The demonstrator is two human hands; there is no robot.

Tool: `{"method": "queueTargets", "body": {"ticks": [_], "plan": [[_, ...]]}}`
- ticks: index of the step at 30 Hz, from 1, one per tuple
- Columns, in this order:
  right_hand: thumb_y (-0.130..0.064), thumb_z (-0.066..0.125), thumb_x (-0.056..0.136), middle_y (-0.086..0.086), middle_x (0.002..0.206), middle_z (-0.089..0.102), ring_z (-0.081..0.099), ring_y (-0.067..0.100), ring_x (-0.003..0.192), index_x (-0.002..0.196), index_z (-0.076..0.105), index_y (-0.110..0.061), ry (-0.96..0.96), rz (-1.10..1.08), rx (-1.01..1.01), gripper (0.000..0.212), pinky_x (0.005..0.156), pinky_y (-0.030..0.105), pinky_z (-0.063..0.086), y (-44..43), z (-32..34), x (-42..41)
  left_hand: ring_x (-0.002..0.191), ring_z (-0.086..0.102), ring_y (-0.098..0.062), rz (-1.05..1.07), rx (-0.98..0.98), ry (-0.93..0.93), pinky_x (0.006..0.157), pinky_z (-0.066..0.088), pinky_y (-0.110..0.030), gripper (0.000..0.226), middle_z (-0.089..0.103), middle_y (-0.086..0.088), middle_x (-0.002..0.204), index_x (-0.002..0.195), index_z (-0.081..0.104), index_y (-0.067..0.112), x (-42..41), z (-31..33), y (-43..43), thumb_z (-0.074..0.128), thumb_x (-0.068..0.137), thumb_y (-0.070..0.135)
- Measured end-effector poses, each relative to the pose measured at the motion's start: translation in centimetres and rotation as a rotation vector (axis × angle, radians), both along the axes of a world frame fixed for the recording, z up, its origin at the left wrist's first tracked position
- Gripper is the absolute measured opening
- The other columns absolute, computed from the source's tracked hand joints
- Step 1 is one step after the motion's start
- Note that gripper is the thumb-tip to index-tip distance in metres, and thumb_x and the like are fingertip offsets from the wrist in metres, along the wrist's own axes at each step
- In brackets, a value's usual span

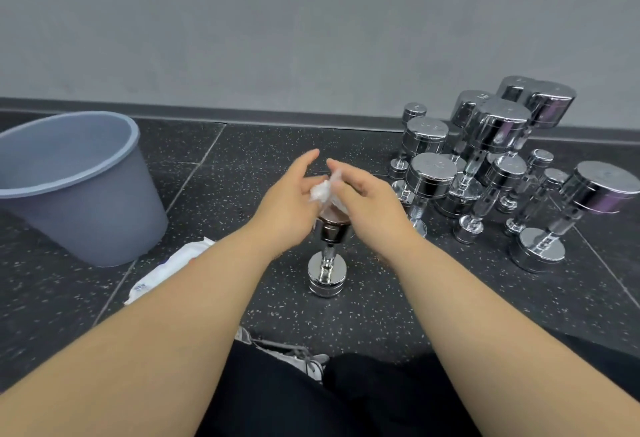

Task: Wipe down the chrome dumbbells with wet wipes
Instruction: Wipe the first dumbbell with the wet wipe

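A small chrome dumbbell (327,260) stands upright on the dark speckled floor in front of me. Both my hands hover over its top end. A crumpled white wet wipe (323,188) sits between them. My right hand (367,199) pinches the wipe with thumb and fingers. My left hand (292,199) is beside it with fingers stretched out and touches the wipe's left side. The dumbbell's top face is mostly hidden behind my hands and the wipe.
A grey plastic bucket (114,145) stands at the left. A white pack of wipes (166,272) lies on the floor by my left forearm. Several chrome dumbbells (498,166) stand clustered at the right near the grey wall. My dark trousers and a shoe (304,360) are below.
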State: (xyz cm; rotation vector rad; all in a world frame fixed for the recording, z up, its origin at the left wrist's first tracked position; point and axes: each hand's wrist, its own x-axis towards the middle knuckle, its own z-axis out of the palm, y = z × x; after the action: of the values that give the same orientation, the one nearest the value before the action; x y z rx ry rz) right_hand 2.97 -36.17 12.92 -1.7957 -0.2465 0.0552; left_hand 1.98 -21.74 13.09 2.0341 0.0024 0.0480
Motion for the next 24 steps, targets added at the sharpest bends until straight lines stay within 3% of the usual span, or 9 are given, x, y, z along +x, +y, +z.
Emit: {"method": "queueTargets", "body": {"ticks": [2, 4, 6, 8, 10, 13, 16, 19, 24], "plan": [[-0.019, 0.06, 0.096, -0.015, 0.093, 0.071, 0.063, -0.009, 0.076, 0.103, 0.074, -0.028, -0.026, 0.008, -0.1, 0.018, 0.068, 0.008, 0.045, 0.7, 0.2, -0.2, 0.105, 0.061, -0.008, -0.023, -0.022, 0.049, 0.072, 0.046, -0.019, 0.079, 0.057, 0.013, 0.139, 0.153, 0.021, 0.04, -0.2, -0.5, 0.1, 0.059, 0.094, 0.004], [-0.007, 0.06, 0.09, -0.015, 0.083, 0.068, 0.06, 0.001, 0.073, 0.084, 0.072, -0.03, -0.093, -0.043, -0.274, 0.027, 0.065, 0.016, 0.044, 1.2, -0.1, -0.1, 0.132, 0.048, -0.013, -0.007, -0.078, 0.092, 0.103, 0.043, -0.03, 0.085, 0.04, 0.003, 0.154, 0.154, 0.023, 0.036, -0.4, -0.8, 0.4, 0.066, 0.088, 0.001], [0.003, 0.054, 0.084, -0.009, 0.086, 0.067, 0.058, 0.009, 0.077, 0.079, 0.069, -0.033, -0.132, -0.077, -0.38, 0.039, 0.068, 0.024, 0.043, 1.3, -0.4, 0.2, 0.142, 0.036, -0.015, -0.01, -0.111, 0.172, 0.115, 0.034, -0.038, 0.094, 0.033, -0.001, 0.158, 0.154, 0.024, 0.033, -0.3, -1.1, 1.1, 0.077, 0.081, 0.006], [0.007, 0.05, 0.083, -0.001, 0.098, 0.065, 0.049, 0.013, 0.091, 0.091, 0.074, -0.03, -0.177, -0.1, -0.535, 0.045, 0.077, 0.025, 0.038, 1.3, -0.2, 0.8, 0.138, 0.041, -0.014, -0.074, -0.143, 0.27, 0.115, 0.033, -0.037, 0.103, 0.039, 0.003, 0.155, 0.155, 0.023, 0.026, -0.3, -1.5, 1.7, 0.084, 0.074, 0.008], [0.004, 0.049, 0.088, 0.003, 0.104, 0.064, 0.041, 0.018, 0.098, 0.106, 0.076, -0.025, -0.264, -0.059, -0.693, 0.044, 0.081, 0.026, 0.034, 0.8, -0.1, 1.0, 0.126, 0.054, -0.014, -0.129, -0.105, 0.308, 0.112, 0.039, -0.038, 0.101, 0.055, 0.004, 0.142, 0.151, 0.036, 0.026, -0.2, -1.9, 2.0, 0.088, 0.066, 0.008], [-0.01, 0.056, 0.09, 0.006, 0.103, 0.066, 0.046, 0.027, 0.102, 0.101, 0.078, -0.014, -0.406, 0.031, -0.724, 0.024, 0.088, 0.034, 0.039, 0.2, -0.6, 0.0, 0.112, 0.064, -0.023, -0.136, -0.09, 0.237, 0.105, 0.047, -0.045, 0.067, 0.072, 0.001, 0.114, 0.12, 0.063, 0.029, 0.1, -2.4, 2.0, 0.086, 0.063, 0.002], [-0.026, 0.06, 0.093, 0.007, 0.105, 0.061, 0.049, 0.024, 0.105, 0.101, 0.074, -0.008, -0.368, -0.006, -0.75, 0.025, 0.089, 0.034, 0.041, 0.1, -0.9, 0.4, 0.112, 0.064, -0.014, -0.149, -0.062, 0.218, 0.098, 0.049, -0.03, 0.063, 0.072, 0.008, 0.111, 0.106, 0.059, 0.044, 0.4, -2.4, 2.2, 0.086, 0.068, 0.001], [-0.011, 0.053, 0.094, 0.008, 0.116, 0.06, 0.054, 0.026, 0.109, 0.115, 0.068, -0.016, -0.299, -0.093, -0.77, 0.026, 0.087, 0.034, 0.044, 0.7, 0.0, 2.4, 0.111, 0.064, -0.009, -0.173, -0.059, 0.222, 0.087, 0.046, -0.015, 0.063, 0.072, 0.011, 0.11, 0.102, 0.057, 0.048, 0.8, -2.5, 2.3, 0.085, 0.07, 0.003], [-0.003, 0.049, 0.09, 0.002, 0.109, 0.072, 0.062, 0.024, 0.097, 0.112, 0.073, -0.019, -0.382, 0.175, -0.76, 0.036, 0.085, 0.034, 0.048, 1.2, 0.1, -2.0, 0.096, 0.065, -0.017, -0.165, 0.017, 0.2, 0.093, 0.05, -0.037, 0.049, 0.073, 0.0, 0.106, 0.113, 0.066, 0.027, -0.3, -1.6, 2.0, 0.078, 0.074, 0.001]]}}
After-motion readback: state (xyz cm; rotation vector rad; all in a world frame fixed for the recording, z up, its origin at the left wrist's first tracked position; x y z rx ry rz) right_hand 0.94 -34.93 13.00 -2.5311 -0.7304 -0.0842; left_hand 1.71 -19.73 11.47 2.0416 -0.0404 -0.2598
